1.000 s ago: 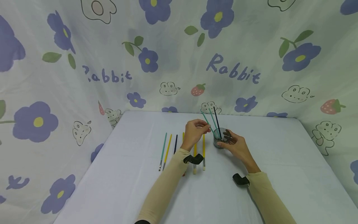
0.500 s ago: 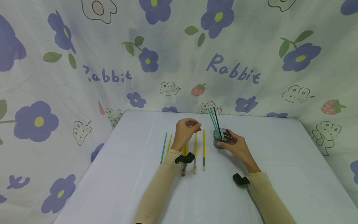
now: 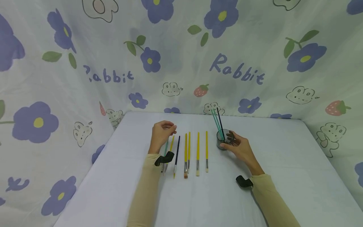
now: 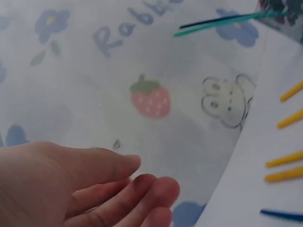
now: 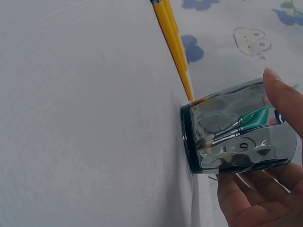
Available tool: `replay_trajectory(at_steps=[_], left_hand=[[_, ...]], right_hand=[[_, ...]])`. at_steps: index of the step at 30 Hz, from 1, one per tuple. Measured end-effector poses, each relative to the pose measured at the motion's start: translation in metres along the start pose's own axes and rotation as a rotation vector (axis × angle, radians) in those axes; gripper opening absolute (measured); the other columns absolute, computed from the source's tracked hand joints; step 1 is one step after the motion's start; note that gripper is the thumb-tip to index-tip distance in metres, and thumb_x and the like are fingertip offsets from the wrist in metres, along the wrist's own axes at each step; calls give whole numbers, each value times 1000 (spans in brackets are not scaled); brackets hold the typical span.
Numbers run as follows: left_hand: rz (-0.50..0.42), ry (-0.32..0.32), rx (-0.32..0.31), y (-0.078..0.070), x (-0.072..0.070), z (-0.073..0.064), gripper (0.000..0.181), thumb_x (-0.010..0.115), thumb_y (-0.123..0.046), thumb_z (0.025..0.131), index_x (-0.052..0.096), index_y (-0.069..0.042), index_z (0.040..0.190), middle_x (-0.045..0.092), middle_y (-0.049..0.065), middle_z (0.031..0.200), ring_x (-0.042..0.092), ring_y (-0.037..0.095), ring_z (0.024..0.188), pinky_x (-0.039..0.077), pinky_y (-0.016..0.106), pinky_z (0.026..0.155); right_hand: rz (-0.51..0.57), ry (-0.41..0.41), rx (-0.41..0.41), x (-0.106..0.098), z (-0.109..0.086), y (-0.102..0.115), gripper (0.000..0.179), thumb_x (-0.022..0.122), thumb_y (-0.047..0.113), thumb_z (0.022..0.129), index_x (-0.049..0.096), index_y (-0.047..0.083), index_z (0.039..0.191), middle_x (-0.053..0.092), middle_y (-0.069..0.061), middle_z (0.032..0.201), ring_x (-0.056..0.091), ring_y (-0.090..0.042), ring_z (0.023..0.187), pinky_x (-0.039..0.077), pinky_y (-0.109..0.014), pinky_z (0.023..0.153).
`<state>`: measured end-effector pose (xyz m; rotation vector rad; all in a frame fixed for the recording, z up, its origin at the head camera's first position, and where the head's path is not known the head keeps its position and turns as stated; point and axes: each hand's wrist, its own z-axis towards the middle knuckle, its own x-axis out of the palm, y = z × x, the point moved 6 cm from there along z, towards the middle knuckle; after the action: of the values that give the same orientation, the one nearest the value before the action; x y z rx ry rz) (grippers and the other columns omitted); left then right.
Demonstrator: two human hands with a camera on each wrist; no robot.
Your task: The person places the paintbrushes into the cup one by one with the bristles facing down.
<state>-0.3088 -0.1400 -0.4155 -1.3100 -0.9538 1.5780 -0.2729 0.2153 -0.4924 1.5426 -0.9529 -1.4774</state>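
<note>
My left hand (image 3: 161, 136) hovers over the left end of a row of paintbrushes, its fingers loosely bent with nothing between them. Below it are a teal paintbrush (image 3: 165, 147) and a yellow paintbrush (image 3: 171, 143), both partly covered by the wrist. A dark blue paintbrush (image 3: 177, 154) lies just right of these. My right hand (image 3: 241, 148) grips a smoky, see-through glass (image 5: 227, 161) standing on the table, thumb on one side and fingers on the other. Two teal paintbrushes (image 3: 217, 121) and a dark one (image 3: 220, 121) lean in the glass, bristles down.
Several yellow paintbrushes (image 3: 198, 146) lie side by side between the hands, bristles toward me. A white cloth covers the table (image 3: 204, 201). A patterned curtain (image 3: 181, 63) hangs behind the table and along its sides.
My left hand has let go of a teal paintbrush, which now leans in the glass, and has moved left over the row. The right hand stays on the glass.
</note>
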Motion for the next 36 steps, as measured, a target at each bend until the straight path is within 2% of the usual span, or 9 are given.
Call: replay_trajectory(at_steps=[3,7,10,16,20,23,29,36], left_hand=[[71,-22,-32,9,-15,1,21,75,-17,95,74,0,107,78,23,98,78,38,86,65,34,73],[183,-22,-92,21,-25,2,22,74,-18,94,73,1,105,78,21,94,76,43,88,54,22,63],[264,3,-138,30,-24,3,21,73,-18,95,73,1,103,78,18,89,76,38,84,49,20,60],[402,69,-251,47,-17,3,21,73,-20,95,73,0,102,76,10,80,69,18,69,50,23,61],[460,92,-315,54,-18,0,20,73,-20,94,73,0,101,75,10,79,67,17,70,52,27,66],[502,112,-328,59,-18,-1,20,73,-18,94,73,1,100,74,9,75,66,18,69,51,27,65],[566,162,-340,64,-14,-4,17,73,-15,92,74,2,96,70,6,65,61,15,60,46,23,56],[629,152,-334,65,-11,-6,14,71,-11,87,70,2,93,73,16,88,64,22,70,51,28,59]], right_hand=[[0,2,6,0,0,-1,99,85,47,84,34,11,162,49,-19,158,46,-40,148,42,-50,121],[4,6,6,0,0,0,99,85,47,84,34,11,161,47,-20,160,45,-41,148,42,-50,121],[15,9,6,0,-1,0,98,85,45,85,35,10,161,45,-20,161,44,-41,149,42,-49,121],[13,13,13,0,-3,1,98,84,45,85,33,10,162,43,-20,162,43,-41,150,41,-49,122],[8,18,1,0,-2,3,98,83,46,86,33,10,162,44,-21,161,42,-42,150,41,-50,122],[7,16,-2,-1,-1,2,98,84,46,86,33,10,162,44,-21,161,42,-42,150,40,-50,122],[5,11,0,-2,-1,2,99,84,46,85,33,11,162,46,-21,160,43,-42,150,42,-51,121],[10,9,-2,-1,0,1,98,85,44,85,34,9,161,48,-20,159,44,-41,149,42,-48,121]])
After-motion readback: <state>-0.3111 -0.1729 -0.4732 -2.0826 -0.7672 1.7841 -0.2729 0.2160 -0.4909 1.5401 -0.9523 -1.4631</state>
